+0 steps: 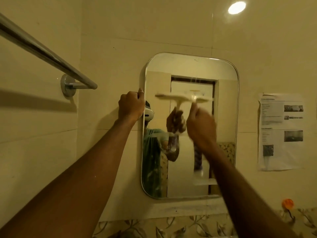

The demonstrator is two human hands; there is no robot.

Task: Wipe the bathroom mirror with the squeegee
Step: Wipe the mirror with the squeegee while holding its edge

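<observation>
Towel rail (42, 50): chrome, wall-mounted, far left. Left hand (131, 105): fingers curled round the left edge of the mirror (188, 66). Squeegee (194, 100): pale, blurred, blade level against the mirror's upper middle. Right hand (201, 127): clenched round the squeegee handle. Printed sheet (281, 131): wall, right of the mirror.

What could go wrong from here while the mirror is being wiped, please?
The left hand grips the mirror by its left edge; pulling could loosen it or smudge the glass. The squeegee in the right hand looks motion-blurred mid-mirror, so a hasty stroke may skip and leave streaks.
</observation>
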